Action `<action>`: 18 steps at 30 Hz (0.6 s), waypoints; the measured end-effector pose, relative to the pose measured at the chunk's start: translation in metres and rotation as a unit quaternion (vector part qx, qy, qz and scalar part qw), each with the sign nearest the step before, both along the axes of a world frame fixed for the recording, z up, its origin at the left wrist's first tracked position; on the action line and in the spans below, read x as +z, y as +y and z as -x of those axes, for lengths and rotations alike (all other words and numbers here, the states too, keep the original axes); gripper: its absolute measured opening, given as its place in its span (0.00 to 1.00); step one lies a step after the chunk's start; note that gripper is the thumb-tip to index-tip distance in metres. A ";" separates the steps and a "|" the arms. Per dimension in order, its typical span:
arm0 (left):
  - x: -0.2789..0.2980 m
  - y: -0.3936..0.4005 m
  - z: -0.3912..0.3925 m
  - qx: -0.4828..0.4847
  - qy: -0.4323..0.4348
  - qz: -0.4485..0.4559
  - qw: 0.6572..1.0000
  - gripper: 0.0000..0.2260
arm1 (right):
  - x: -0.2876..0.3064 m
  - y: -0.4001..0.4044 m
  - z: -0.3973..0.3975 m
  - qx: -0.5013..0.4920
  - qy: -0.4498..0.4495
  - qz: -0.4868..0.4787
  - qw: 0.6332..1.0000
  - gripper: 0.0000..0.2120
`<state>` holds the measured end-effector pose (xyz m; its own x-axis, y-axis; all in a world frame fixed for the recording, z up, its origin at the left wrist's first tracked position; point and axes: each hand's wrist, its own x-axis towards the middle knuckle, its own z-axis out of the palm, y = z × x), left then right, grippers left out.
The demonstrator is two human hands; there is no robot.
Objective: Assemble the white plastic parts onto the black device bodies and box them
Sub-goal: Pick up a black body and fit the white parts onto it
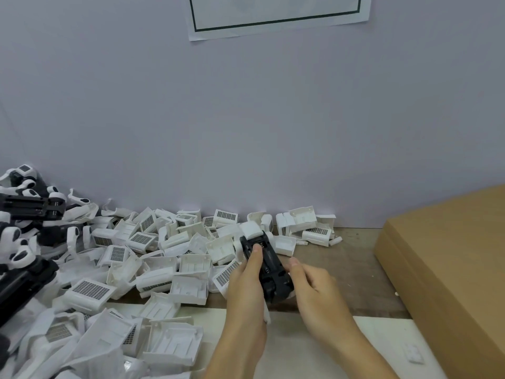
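Observation:
A black device body [270, 266] is held over the wooden table, its far end capped by a white plastic part [252, 230]. My left hand [246, 280] grips the body from the left, thumb lying on its top face. My right hand [314, 288] grips the near end from the right, fingers curled under it. A heap of loose white plastic parts [153, 258], many with grey grille faces, covers the table to the left and behind. A pile of black device bodies with white fittings [24, 222] lies at the far left.
A closed brown cardboard box [448, 258] stands at the right, near the table edge. A pale wall [246, 119] rises right behind the parts, with a paper sheet [278, 15] taped high up. A white mat [328, 351] covers the near table, with a small white piece [413, 352] on it.

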<state>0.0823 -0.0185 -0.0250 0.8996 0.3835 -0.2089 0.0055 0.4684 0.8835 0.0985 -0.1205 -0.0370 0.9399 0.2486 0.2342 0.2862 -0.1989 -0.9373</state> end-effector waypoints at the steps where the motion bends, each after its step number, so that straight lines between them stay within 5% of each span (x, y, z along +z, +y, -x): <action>1: -0.001 0.001 -0.001 0.006 0.002 0.001 1.000 0.18 | 0.001 0.000 0.001 0.000 0.006 -0.002 1.000 0.25; 7: -0.002 0.011 -0.005 0.060 -0.002 0.011 0.998 0.16 | -0.001 -0.010 -0.018 -0.154 -0.004 0.110 0.982 0.06; 15: 0.000 0.008 -0.005 0.032 -0.002 0.019 0.999 0.16 | -0.001 0.007 -0.087 -0.137 0.001 0.328 0.935 0.15; 18: -0.002 0.007 -0.006 0.025 0.001 0.019 1.000 0.16 | -0.009 0.012 -0.100 -0.135 -0.032 0.393 0.909 0.11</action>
